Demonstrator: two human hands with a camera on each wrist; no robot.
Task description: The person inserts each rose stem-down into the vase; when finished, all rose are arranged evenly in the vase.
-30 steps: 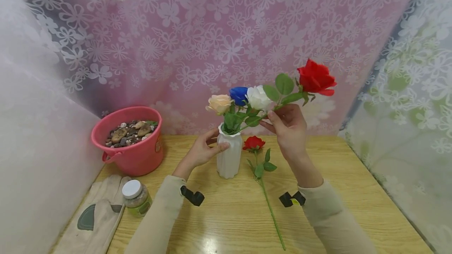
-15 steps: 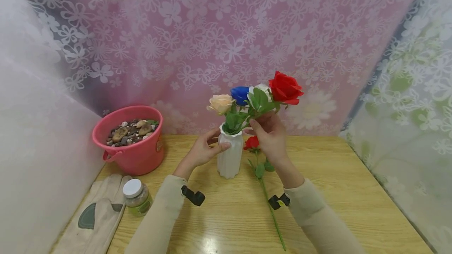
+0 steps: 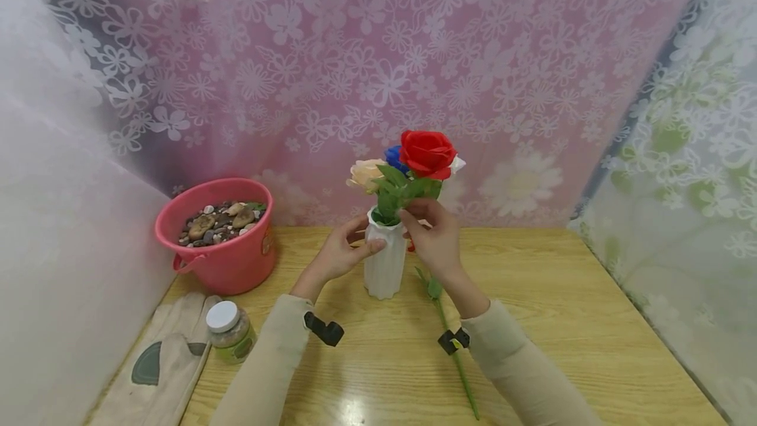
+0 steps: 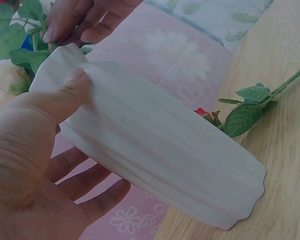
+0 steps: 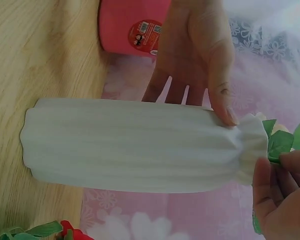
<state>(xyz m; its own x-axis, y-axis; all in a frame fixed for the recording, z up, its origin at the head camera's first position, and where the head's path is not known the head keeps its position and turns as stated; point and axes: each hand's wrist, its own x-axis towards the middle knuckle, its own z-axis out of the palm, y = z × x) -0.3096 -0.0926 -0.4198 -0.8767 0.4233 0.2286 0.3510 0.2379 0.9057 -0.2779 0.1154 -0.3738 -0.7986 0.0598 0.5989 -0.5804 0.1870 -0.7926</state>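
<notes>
A white fluted vase (image 3: 383, 268) stands upright on the table. My left hand (image 3: 338, 252) holds it near the neck, the thumb on the front and the fingers reaching behind. At the vase's mouth my right hand (image 3: 439, 238) pinches the green stem of a red rose (image 3: 428, 155), whose bloom is above the rim. Peach (image 3: 364, 175), blue (image 3: 394, 158) and white (image 3: 458, 164) roses stand in the vase; the red bloom partly covers the blue and white ones. The held stem's lower end is hidden. Another red rose (image 3: 452, 340) lies on the table, its bloom mostly behind my right hand.
To the left, a pink bucket (image 3: 215, 275) holds stones. In front of it are a white-lidded jar (image 3: 229, 334) and beige gloves (image 3: 160, 363) on the wooden table (image 3: 562, 334). A pink floral curtain (image 3: 331, 84) hangs behind the table.
My right hand has moved left and down, bringing the red rose from the right of the vase to above its mouth. My left hand stays on the vase.
</notes>
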